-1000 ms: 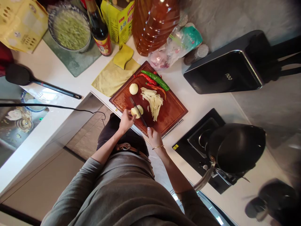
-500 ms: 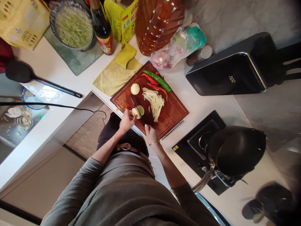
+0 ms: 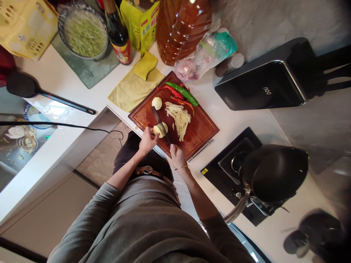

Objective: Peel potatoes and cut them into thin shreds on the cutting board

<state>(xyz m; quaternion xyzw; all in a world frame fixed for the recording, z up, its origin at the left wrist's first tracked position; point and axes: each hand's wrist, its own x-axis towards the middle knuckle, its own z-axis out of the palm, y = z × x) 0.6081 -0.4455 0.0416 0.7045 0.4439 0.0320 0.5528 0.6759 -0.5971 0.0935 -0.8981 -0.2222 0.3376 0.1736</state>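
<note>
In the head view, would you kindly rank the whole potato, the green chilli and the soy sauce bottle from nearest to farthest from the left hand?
1. Whole potato, on the board just beyond the left hand.
2. Green chilli, board's far edge.
3. Soy sauce bottle, back of the counter.

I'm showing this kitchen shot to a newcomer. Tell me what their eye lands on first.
First, the reddish cutting board mid-counter: the left hand steadies a peeled potato while the right hand holds a knife across it. Beside them lie pale potato strips, with red and green chilies at the board's far edge. The big amber oil bottle behind and the black wok to the right stand out too.
</note>
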